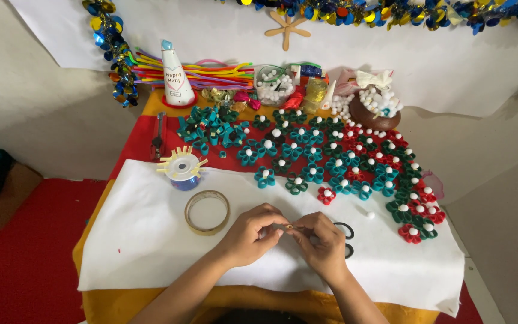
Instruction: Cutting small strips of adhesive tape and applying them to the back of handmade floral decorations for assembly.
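Left hand point(253, 234) and right hand point(322, 240) at lower centre, fingertips pinched together on a small gold piece point(289, 227), over white cloth point(151, 246), tape ring point(207, 211) left of them, paper flowers point(331, 162) above.

White sheet point(151, 240) on the near table: matt, soft, felt-like cloth. Orange cloth point(259, 300) under it at the near edge, red cloth point(136, 150) at far left, both matt. Tape ring point(207, 212): glossy, translucent plastic. Flowers point(331, 162): matt paper-like loops in teal, green, red, with fuzzy white pompom centres. Tinsel garland point(110, 48) at far left: shiny metallic foil. Cross of sticks point(287, 27) on the wall: bare matt wood. Brown bowl point(373, 117) at far right: smooth, slight sheen. Party cone point(175, 75): smooth white paper.
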